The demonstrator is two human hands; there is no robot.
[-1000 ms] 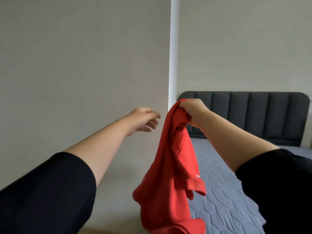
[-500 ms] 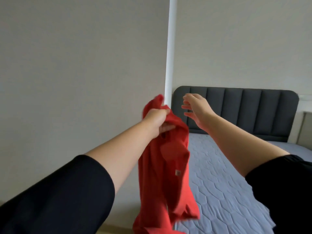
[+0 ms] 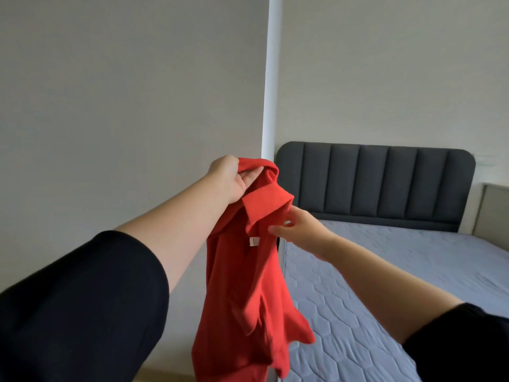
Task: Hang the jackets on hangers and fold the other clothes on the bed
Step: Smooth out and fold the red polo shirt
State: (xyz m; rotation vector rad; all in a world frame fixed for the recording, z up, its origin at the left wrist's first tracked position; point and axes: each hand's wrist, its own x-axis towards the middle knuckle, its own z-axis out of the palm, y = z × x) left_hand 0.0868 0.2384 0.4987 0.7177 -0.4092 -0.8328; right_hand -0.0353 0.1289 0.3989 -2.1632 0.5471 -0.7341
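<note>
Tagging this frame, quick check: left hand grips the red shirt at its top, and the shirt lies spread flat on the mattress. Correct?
One thing is off. The left hand does grip the red shirt at its top, but the shirt is not spread flat on the mattress. It hangs bunched in the air from that hand, as the head view shows.

A red shirt (image 3: 242, 285) held aloft.
Bunched at the collar, hung limp near the bed (image 3: 413, 271), white tag (image 3: 254, 241) exposed.
</note>
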